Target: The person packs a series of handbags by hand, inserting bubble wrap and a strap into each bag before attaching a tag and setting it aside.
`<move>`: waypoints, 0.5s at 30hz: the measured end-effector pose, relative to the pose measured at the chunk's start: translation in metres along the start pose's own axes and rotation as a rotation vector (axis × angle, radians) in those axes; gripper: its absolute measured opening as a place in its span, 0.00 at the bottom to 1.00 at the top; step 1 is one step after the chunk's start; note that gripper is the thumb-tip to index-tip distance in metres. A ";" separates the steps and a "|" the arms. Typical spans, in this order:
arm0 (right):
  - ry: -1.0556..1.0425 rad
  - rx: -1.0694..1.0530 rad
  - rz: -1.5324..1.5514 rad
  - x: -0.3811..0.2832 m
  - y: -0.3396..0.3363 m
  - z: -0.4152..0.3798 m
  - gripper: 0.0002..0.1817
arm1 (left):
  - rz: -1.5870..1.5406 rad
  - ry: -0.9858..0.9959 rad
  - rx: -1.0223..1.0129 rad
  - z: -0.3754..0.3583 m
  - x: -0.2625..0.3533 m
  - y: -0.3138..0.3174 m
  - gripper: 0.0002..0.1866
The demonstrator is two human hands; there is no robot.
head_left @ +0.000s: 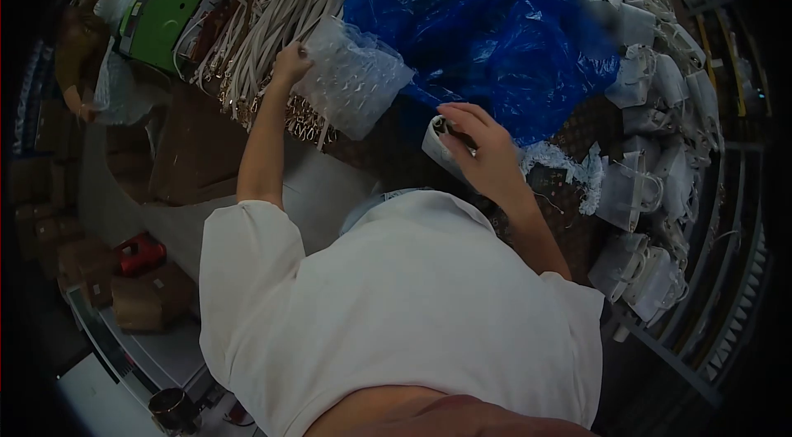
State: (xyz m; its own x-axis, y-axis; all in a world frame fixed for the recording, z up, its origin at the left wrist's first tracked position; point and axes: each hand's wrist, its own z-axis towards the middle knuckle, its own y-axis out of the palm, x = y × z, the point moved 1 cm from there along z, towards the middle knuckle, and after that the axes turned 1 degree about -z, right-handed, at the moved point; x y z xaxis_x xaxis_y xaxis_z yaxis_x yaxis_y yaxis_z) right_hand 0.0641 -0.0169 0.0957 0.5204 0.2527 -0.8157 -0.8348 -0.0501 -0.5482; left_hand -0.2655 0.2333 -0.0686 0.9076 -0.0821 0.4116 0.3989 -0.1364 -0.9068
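My left hand is closed on the edge of a clear bubble wrap sheet, which hangs to the right of it. In my right hand is a small white bag with a dark opening at its top, held close to my body. My thumb and fingers curl over its upper edge, and part of it is hidden behind the hand. Beyond both hands spreads a large crumpled blue plastic sheet. Many pale straps with gold-coloured clasps lie beside my left hand.
Several white handbags stand in rows along the right. White shredded-looking material lies near my right forearm. A green case-like object sits at the upper left, near another person's arm. Cardboard boxes are lower left.
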 end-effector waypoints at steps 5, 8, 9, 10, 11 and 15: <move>0.189 -0.170 0.281 0.006 0.037 -0.014 0.24 | -0.336 0.008 0.122 -0.029 0.023 -0.032 0.19; 0.278 -0.268 0.296 0.018 0.061 -0.023 0.26 | -0.195 0.052 -0.136 -0.013 0.013 -0.026 0.16; 0.245 -0.326 0.281 0.018 0.066 -0.027 0.27 | -0.186 0.054 -0.130 -0.010 0.012 -0.020 0.16; 0.213 -0.380 0.263 0.018 0.070 -0.031 0.27 | -0.120 0.154 -0.012 -0.007 0.015 -0.011 0.14; 0.195 -0.414 0.212 0.019 0.072 -0.034 0.27 | -0.057 0.256 0.106 -0.002 0.017 -0.002 0.13; 0.213 -0.492 0.135 0.024 0.073 -0.044 0.24 | 0.189 0.462 0.151 0.026 0.029 0.018 0.11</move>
State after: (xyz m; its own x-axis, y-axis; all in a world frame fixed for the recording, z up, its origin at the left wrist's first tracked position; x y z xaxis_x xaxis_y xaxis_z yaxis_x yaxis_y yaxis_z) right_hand 0.0229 -0.0569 0.0281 0.4816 0.0141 -0.8763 -0.7413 -0.5269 -0.4159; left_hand -0.2286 0.2539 -0.0753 0.8269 -0.5231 0.2062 0.2791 0.0635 -0.9582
